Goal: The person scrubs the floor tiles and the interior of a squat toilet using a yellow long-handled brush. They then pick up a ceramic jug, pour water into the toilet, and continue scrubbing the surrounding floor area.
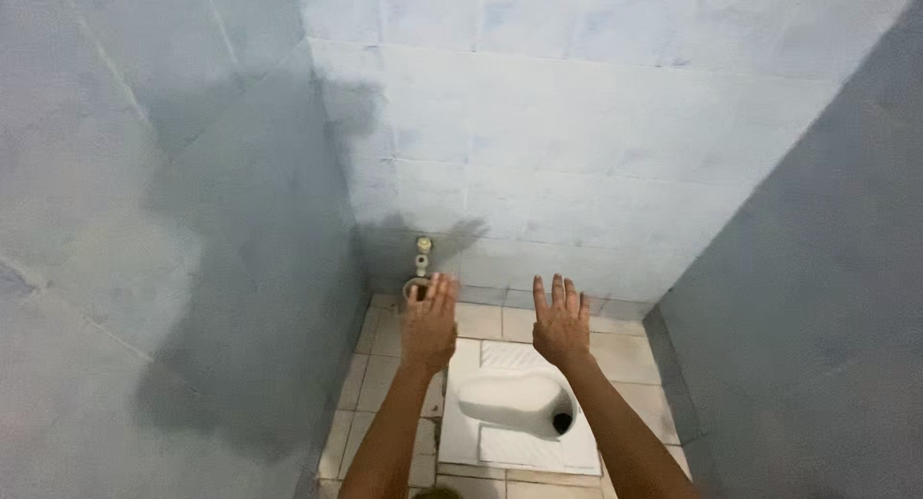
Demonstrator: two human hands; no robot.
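Both of my arms reach forward over a white squat toilet pan [519, 408] set in a tiled floor. My left hand [429, 318] is held out flat with the fingers apart and holds nothing. My right hand [561, 318] is likewise spread and bare, above the pan's far edge. Neither hand touches anything. Just beyond my left hand, a small metal tap [422, 257] sticks out low on the back wall.
Pale blue tiled walls [577, 153] close in on the left, back and right, forming a narrow stall. Beige floor tiles [383, 364] surround the pan. A small round object sits on the floor under the tap, mostly hidden by my left hand.
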